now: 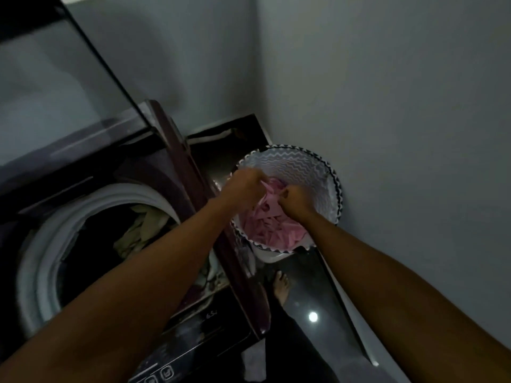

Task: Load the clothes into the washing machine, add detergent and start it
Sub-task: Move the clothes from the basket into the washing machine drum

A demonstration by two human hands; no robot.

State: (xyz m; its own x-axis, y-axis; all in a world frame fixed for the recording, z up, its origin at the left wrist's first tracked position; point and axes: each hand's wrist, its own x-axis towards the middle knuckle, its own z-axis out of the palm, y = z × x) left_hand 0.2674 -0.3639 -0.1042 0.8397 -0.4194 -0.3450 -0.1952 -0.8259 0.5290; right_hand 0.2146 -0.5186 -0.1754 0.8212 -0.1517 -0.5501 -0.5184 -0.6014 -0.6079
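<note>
A round laundry basket [301, 161] with a zigzag pattern stands on the floor in the corner, right of the washing machine. Pink cloth [272, 223] fills it. My left hand [243, 185] and my right hand [296, 199] both reach into the basket and grip the pink cloth near its top. The top-loading washing machine [41, 244] sits at the left with its glass lid [55, 78] raised. Pale clothes [143, 230] lie inside its drum.
The machine's dark control panel [193, 352] runs along its front edge below my left arm. Grey walls [387, 106] close in the corner behind and right of the basket. A bare foot [280, 286] stands on the glossy dark floor [304, 299].
</note>
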